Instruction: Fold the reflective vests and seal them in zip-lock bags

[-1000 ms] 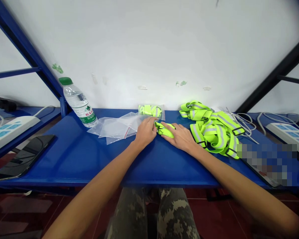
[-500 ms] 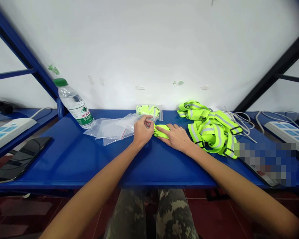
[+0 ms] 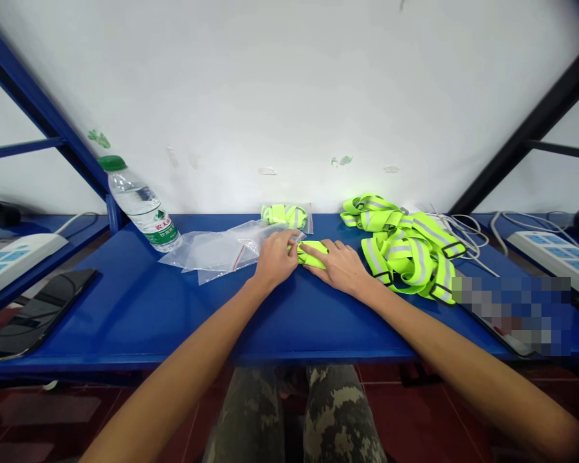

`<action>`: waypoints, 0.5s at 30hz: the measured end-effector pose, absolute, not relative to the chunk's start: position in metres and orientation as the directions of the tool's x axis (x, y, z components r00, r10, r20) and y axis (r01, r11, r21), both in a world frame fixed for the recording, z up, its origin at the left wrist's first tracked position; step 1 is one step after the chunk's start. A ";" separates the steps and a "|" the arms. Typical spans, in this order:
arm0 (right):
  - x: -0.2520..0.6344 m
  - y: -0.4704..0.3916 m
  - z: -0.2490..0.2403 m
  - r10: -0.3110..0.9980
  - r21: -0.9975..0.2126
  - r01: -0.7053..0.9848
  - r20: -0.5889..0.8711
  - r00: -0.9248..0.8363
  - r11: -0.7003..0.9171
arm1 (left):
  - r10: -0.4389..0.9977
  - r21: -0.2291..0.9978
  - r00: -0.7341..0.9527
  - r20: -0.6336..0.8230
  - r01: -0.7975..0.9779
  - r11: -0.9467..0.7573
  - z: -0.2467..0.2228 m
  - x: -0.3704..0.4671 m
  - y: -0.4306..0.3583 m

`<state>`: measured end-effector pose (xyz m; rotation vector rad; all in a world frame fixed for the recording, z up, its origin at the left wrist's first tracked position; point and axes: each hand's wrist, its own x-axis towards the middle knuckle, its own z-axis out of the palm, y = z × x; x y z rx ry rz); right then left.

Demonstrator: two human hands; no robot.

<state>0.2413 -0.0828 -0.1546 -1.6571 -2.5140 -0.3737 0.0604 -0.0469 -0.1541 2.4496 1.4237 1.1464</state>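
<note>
A small folded bundle of neon-yellow strap (image 3: 312, 254) lies on the blue table between my hands. My left hand (image 3: 276, 258) has its fingers closed on the bundle's left end. From the right, my right hand (image 3: 338, 265) presses on the same bundle, its fingers bent around it. Flat clear plastic bags (image 3: 212, 252) lie just left of my left hand, one with a red line. Behind it sits a clear bag with a rolled yellow strap (image 3: 284, 215) inside. A loose pile of yellow reflective straps (image 3: 405, 251) with black buckles is right of my right hand.
A water bottle (image 3: 147, 209) with a green cap stands at the back left. A black phone (image 3: 38, 312) lies at the left edge. Power strips (image 3: 17, 260) flank the table (image 3: 174, 321). White cables (image 3: 475, 235) and a partly blurred flat object are on the right.
My left fingers have shifted from a raised pinch to a lower hold against the bundle's left end. My right hand stays on the bundle. The whole view has shifted slightly.
</note>
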 end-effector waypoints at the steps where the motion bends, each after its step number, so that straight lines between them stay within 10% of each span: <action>1: 0.242 -0.083 -0.156 0.887 0.141 0.916 0.232 -0.400 0.376 | 0.780 0.463 0.278 0.560 0.676 -0.573 -0.154 0.062 -0.047; 9: 0.242 -0.080 -0.164 0.853 0.015 0.915 0.355 -0.382 0.403 | 0.784 0.639 0.147 0.603 0.499 -0.585 -0.152 0.073 -0.049; 15: 0.239 -0.080 -0.163 0.871 -0.039 0.926 0.354 -0.339 0.376 | 0.677 0.460 0.302 0.671 0.546 -0.700 -0.150 0.083 -0.059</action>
